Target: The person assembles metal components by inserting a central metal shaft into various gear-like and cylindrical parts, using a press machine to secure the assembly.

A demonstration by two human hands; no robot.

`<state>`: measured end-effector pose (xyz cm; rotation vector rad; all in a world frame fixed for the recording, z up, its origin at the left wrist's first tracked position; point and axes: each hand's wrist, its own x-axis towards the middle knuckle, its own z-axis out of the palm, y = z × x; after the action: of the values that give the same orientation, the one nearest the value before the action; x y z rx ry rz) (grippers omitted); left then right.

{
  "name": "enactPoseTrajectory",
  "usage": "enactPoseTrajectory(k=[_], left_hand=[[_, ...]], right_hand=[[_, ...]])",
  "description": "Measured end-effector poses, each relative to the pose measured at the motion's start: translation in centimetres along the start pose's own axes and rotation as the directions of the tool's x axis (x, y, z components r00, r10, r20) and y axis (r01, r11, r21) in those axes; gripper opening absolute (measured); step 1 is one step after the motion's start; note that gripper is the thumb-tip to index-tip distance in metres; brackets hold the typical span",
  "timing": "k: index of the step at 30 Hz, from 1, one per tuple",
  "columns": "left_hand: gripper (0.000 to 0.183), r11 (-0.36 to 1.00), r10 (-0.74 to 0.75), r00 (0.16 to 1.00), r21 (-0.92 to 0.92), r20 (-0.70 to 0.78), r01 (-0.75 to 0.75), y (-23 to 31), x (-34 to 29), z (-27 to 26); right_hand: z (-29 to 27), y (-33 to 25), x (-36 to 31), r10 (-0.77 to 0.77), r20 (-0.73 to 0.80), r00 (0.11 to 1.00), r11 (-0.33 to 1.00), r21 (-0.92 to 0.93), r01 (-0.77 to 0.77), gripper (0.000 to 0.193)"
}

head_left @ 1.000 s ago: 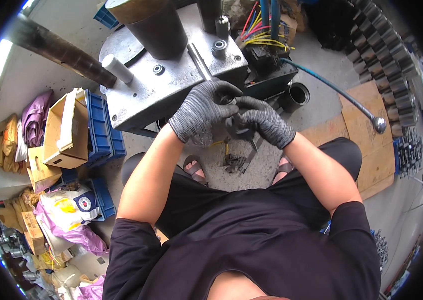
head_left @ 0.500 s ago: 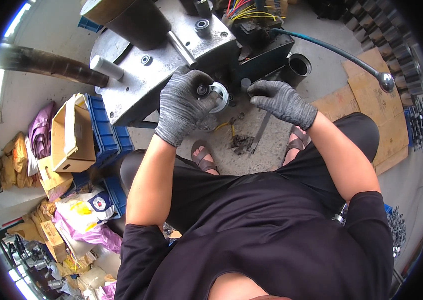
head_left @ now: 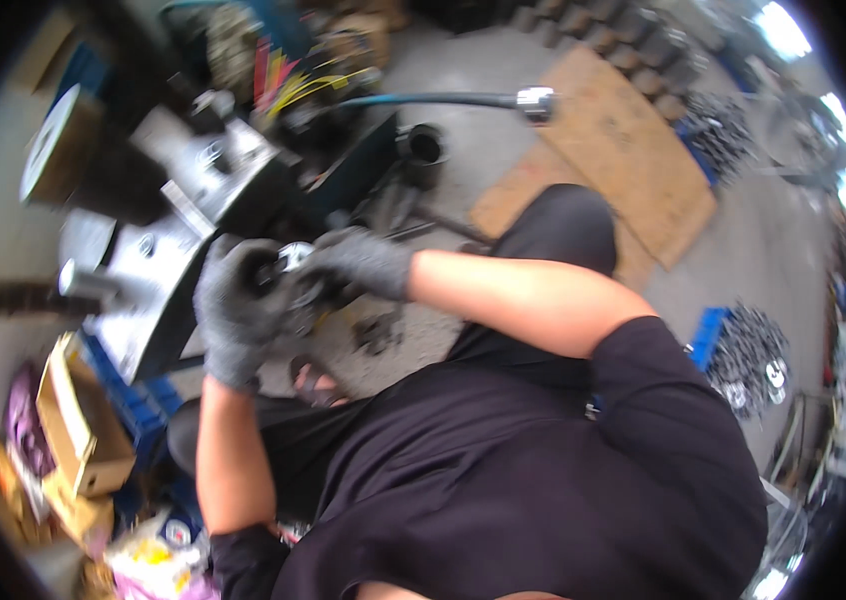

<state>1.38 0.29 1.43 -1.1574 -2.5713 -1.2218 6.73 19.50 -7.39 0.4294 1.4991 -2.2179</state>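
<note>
The left hand [head_left: 236,308], gloved in grey knit, grips a shiny, rounded metal part [head_left: 295,256]; blur hides whether the similarly gloved right hand [head_left: 358,262] pinches it.

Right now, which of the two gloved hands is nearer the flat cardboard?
The right hand; the left hand is farther from the cardboard, beside the metal block.

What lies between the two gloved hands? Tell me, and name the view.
In the head view, a shiny metal part lies between the left hand and the right hand; blur hides its exact shape.
</note>
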Motion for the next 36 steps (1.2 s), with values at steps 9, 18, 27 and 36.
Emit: enactPoseTrajectory(k=[9, 18, 27, 36], left_hand=[[0.016, 0.899, -0.186, 0.980, -0.391, 0.072, 0.199, -1.6, 0.9, 4.7], [0.020, 0.939, -0.186, 0.841, -0.160, 0.508, 0.304, -5.5, -2.3, 7.8], [0.048, 0.957, -0.097, 0.883, -0.201, 0.460, 0.210, -7.2, -3.4, 5.8], [0.064, 0.904, 0.022, 0.899, -0.392, 0.438, 0.169, 0.4, -2.7, 6.9]], right_hand=[[-4.3, 3.9, 6.1, -0.410, -0.522, 0.748, 0.893, -0.396, 0.213, 0.032], [-17.7, -5.1, 1.3, -0.087, -0.960, 0.264, 0.565, 0.171, 0.807, 0.026], [-23.7, -13.0, -24.8, -0.754, -0.617, -0.223, 0.108, -0.452, 0.886, 0.041], [-22.5, -0.5, -53.1, -0.280, -0.958, 0.059, 0.826, -0.272, -0.494, 0.075]])
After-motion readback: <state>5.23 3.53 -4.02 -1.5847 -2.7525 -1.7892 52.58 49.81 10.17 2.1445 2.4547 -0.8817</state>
